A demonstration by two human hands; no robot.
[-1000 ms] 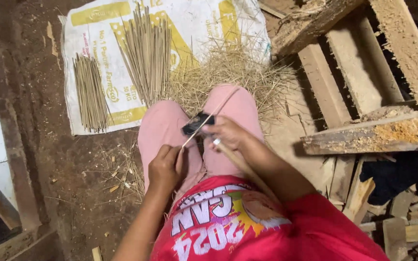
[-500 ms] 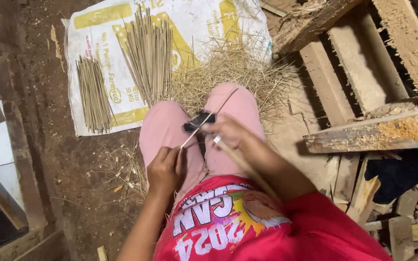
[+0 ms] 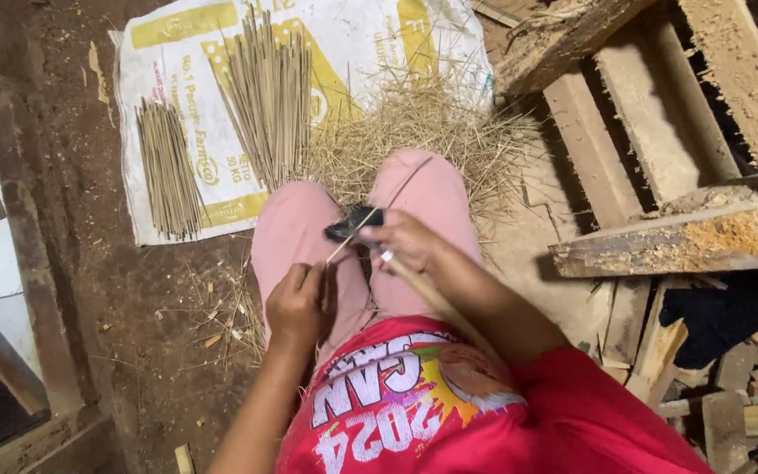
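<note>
Head view shows the left hand pinching a thin stick over pink-clad knees, fingers pressed together on its lower end. Right hand, fingers curled tight, grips a dark blade against the stick. Stick bundles lie on a white sack ahead.

Stick in the hands: thin, pale, dry wood/bamboo, matt. Blade: dark, dull, prob. metal; handle pale smooth wood. Trousers: pink cloth, soft, matt. Shirt: red cloth w/ printed patch. Sack: woven plastic, white & yellow, slight sheen, creased. Stick bundles: same dry matt wood. Shavings: straw-like, wispy. Planks: rough-sawn, dusty. Floor: bare earth, gritty.
</note>
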